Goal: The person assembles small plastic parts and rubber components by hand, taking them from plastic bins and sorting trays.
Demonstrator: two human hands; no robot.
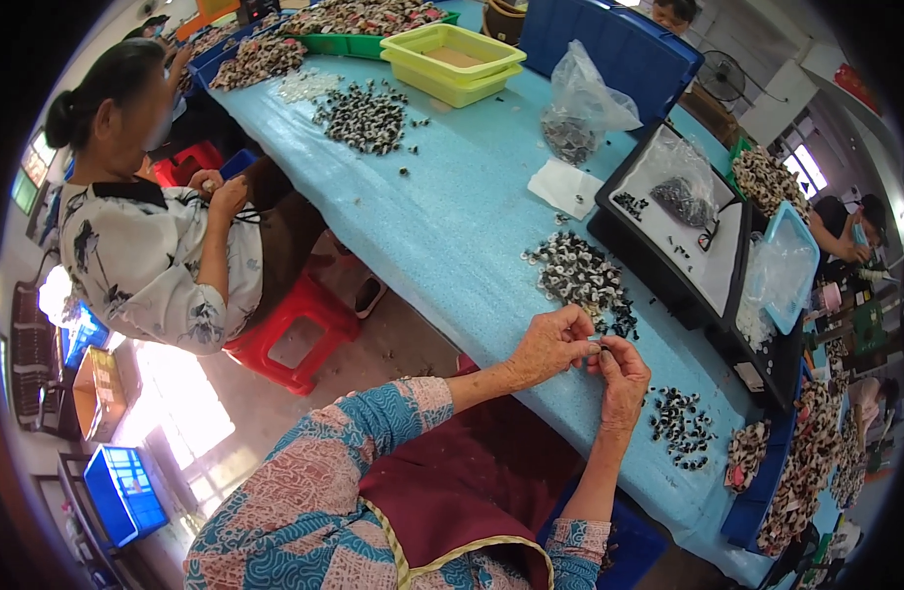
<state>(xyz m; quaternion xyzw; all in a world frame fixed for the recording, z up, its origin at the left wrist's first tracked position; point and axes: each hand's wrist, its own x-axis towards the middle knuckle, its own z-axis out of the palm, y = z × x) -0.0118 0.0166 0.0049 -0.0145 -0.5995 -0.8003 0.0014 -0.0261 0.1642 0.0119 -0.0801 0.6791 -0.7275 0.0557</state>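
Left hand (550, 346) and right hand (625, 382) meet, fingers (578, 349) pinching a small dark piece (605, 350) on the near side of a black-and-white pile (578, 270).

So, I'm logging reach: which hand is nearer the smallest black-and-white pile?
Right. The right hand is just up-left of the pile; the left hand is farther up-left.

1 small dark piece (605, 348), mostly hidden, sits between the fingertips of the left hand (550, 346) and right hand (623, 382). On their far side lies a loose pile (580, 273) of small, round black-and-white pieces; near right, 1 smaller heap (680, 429) of similar pieces.
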